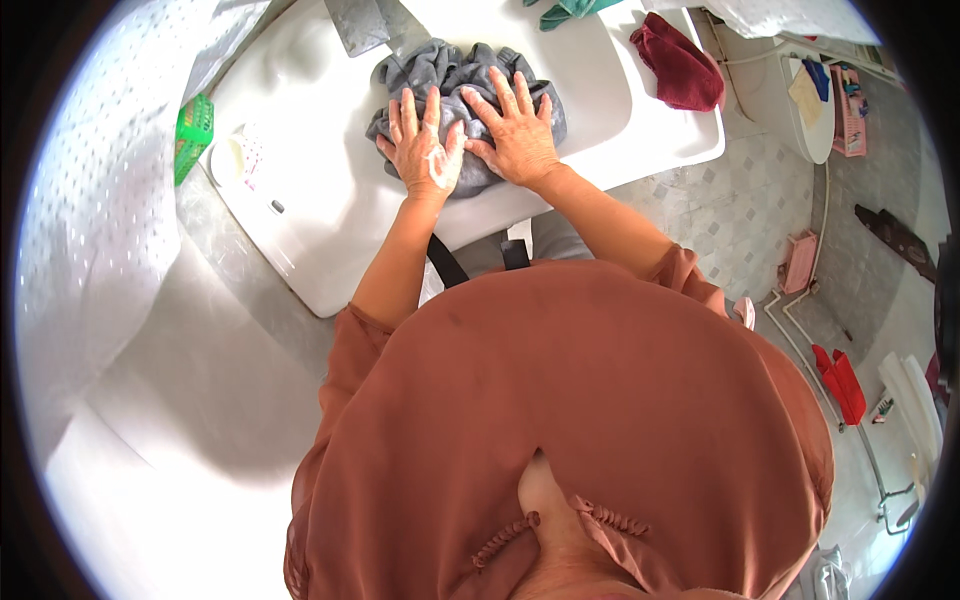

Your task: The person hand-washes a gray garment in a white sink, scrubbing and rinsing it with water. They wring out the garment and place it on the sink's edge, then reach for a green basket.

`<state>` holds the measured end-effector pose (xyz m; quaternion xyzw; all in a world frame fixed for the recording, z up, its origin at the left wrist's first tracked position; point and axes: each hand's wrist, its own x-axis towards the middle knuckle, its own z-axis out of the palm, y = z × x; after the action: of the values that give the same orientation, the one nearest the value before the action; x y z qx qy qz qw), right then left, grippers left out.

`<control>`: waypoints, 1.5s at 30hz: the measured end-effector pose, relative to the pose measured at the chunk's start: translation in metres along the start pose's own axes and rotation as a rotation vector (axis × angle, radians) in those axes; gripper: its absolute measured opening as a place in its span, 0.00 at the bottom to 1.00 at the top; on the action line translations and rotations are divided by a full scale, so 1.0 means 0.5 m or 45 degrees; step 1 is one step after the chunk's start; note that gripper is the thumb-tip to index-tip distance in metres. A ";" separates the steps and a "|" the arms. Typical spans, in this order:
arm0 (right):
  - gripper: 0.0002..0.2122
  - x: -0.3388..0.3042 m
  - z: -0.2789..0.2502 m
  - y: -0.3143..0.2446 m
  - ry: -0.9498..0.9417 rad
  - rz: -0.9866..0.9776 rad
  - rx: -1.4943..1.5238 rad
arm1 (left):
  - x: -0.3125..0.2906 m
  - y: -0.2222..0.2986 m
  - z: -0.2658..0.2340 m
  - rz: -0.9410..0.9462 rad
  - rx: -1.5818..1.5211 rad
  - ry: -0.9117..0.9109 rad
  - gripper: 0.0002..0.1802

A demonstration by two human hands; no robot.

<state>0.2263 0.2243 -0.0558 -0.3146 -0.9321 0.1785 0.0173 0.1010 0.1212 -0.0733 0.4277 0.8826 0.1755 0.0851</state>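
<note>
A bunched grey cloth [463,72], dark and wet-looking, lies in a heap on the white basin [310,190] in front of me. My left hand [424,152] rests flat on the heap's left part with its fingers spread, and white suds cling to the back of it near the thumb. On the right part lies my right hand [520,138], palm down, fingers apart and stretched away from me. Both hands press on the cloth without gripping it, and their thumbs come close together. My palms are hidden.
A maroon cloth [685,72] hangs over the basin's right rim, and a green cloth [575,10] lies at the far edge. Left stand a green packet [194,138] and a small white round dish [228,160]. A white dotted curtain [95,190] hangs at left; pink baskets [849,112] are at right.
</note>
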 end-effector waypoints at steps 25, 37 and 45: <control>0.25 0.356 0.095 0.106 -0.300 0.581 0.359 | 0.319 -0.092 0.158 -0.251 0.119 -0.234 0.40; 0.31 0.023 -0.024 0.023 0.020 -0.366 0.136 | -0.034 -0.047 -0.039 0.126 -0.072 -0.063 0.32; 0.27 0.158 0.063 0.022 -0.240 -0.332 -0.264 | 0.073 -0.056 0.031 -0.079 0.303 -0.178 0.29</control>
<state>0.1647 0.2694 -0.0952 -0.1731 -0.9759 0.1065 -0.0794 0.0630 0.1374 -0.0983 0.4185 0.9019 0.0365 0.1006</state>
